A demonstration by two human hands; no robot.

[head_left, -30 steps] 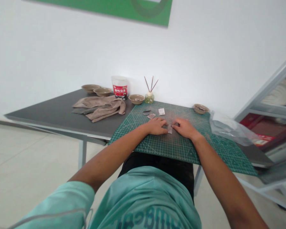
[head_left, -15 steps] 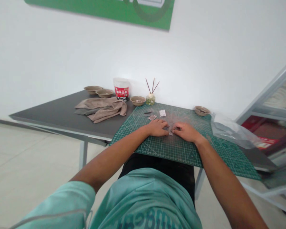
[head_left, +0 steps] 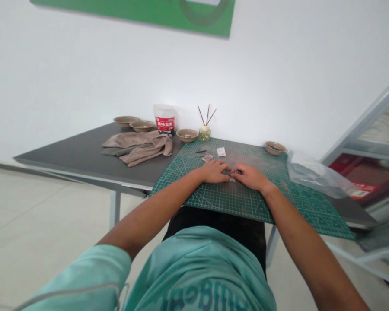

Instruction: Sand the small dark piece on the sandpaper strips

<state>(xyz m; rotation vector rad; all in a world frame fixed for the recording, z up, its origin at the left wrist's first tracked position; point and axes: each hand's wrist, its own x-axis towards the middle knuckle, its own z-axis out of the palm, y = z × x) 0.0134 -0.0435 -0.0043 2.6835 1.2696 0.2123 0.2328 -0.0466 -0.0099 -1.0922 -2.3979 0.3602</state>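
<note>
White wall [head_left: 278,77] rises behind a dark desk [head_left: 68,151], with the lower part of a green panel [head_left: 168,17] showing at the top. Across the desk's right portion lies a green cutting mat [head_left: 220,201] printed with a white grid, its near edge close to the person's waist. Both hands work over the middle of this mat. Between their fingertips, on the mat, is a small pale packet [head_left: 232,179], mostly covered. The left hand [head_left: 214,172] lies palm down with its fingers bent and its thumb reaching to the packet; whether it grips cannot be told. The right hand [head_left: 250,176] has thumb and forefinger drawn together at the packet, apparently pinching it, though the contact is too small to make out. Just beyond the left hand lie a brownish sachet [head_left: 207,158], a dark strip [head_left: 201,152] and a white square [head_left: 221,151]. Farther back stand a reed diffuser [head_left: 204,133], a bowl [head_left: 187,135] with small contents and a red-labelled tub [head_left: 165,124]. A crumpled brown cloth [head_left: 138,146] rests to the left, and a clear plastic bag [head_left: 314,172] to the right.
</note>
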